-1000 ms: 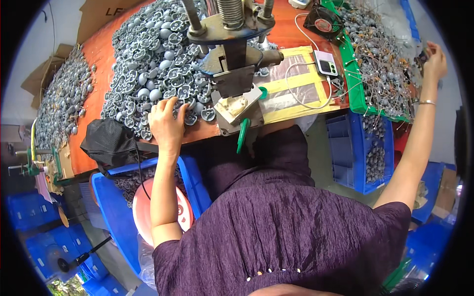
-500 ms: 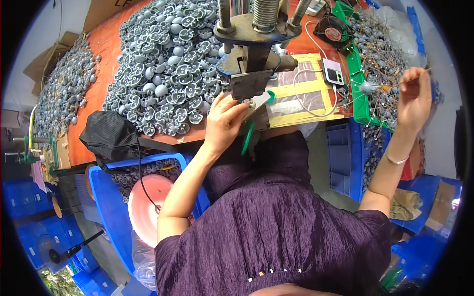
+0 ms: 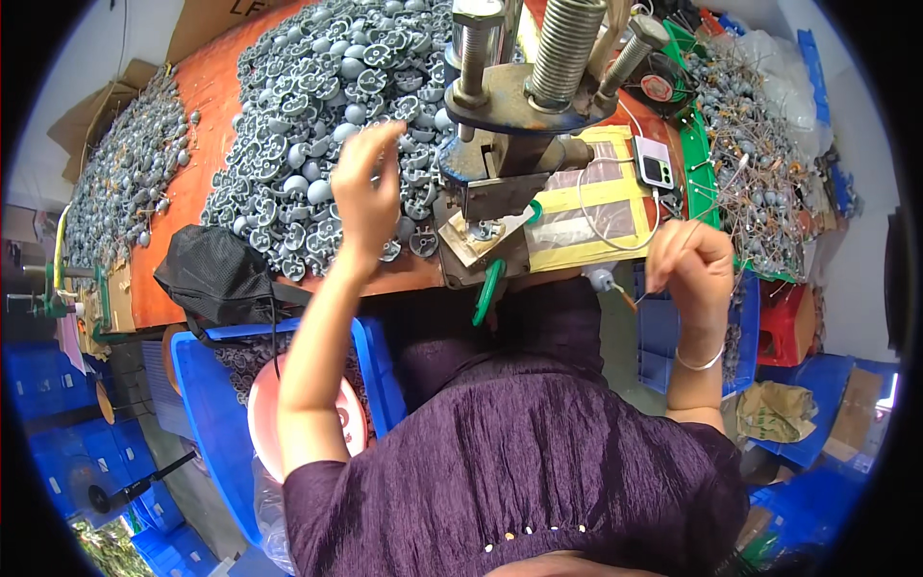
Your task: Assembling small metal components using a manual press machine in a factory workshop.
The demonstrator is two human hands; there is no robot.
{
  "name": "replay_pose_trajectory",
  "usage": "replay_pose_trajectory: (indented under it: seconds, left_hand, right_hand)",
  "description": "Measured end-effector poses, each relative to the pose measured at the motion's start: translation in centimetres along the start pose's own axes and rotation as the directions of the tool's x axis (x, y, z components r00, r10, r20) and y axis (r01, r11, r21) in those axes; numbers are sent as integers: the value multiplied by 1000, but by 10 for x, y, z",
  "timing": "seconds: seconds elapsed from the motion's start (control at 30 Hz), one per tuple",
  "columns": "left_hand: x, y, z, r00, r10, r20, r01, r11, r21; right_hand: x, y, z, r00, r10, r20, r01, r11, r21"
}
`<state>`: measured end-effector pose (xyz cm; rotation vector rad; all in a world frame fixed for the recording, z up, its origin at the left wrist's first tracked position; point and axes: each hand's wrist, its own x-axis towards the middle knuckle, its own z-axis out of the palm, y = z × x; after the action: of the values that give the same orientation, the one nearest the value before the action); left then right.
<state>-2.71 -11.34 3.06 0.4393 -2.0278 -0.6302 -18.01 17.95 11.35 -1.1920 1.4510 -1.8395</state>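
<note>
My left hand [image 3: 367, 197] is raised over a heap of grey plastic half-shells [image 3: 322, 125], fingers stretched and slightly apart, with nothing visible in it. To its right, the metal press [image 3: 519, 144] stands above a fixture plate [image 3: 469, 238], where a small grey piece [image 3: 484, 231] sits under the press head. A green loop-shaped handle [image 3: 490, 291] hangs at the fixture's front. Beyond the table's front edge on the right, my right hand [image 3: 694, 258] is closed in a pinch. A grey ball [image 3: 601, 279] with an orange part and thin wire extends left from those fingers.
A green tray [image 3: 702, 159] of wired grey balls lies far right, with a phone [image 3: 654, 162] and white cable beside it. A black bag [image 3: 213, 274] rests at the table's front left. Below are a blue bin [image 3: 216, 413] and a pink basin [image 3: 264, 418].
My left hand has left the press fixture and moved left over the shells. My right hand has come left and down from the tray, bringing the wired ball toward me. The view has shifted slightly.
</note>
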Motion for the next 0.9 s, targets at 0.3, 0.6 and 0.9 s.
replay_pose_trajectory:
  seconds: [0.3, 0.6, 0.9]
  left_hand:
    - [116, -85, 70, 823, 261, 504, -533, 662, 528]
    - [113, -76, 35, 807, 236, 541, -576, 517, 633]
    - [54, -64, -33, 984, 45, 171, -148, 743, 653]
  right_hand:
    - [-15, 12, 16, 995, 98, -15, -96, 990, 103]
    - [-22, 18, 26, 924, 374, 79, -374, 927, -21]
    - [-17, 65, 54, 898, 397, 189, -393, 918, -59]
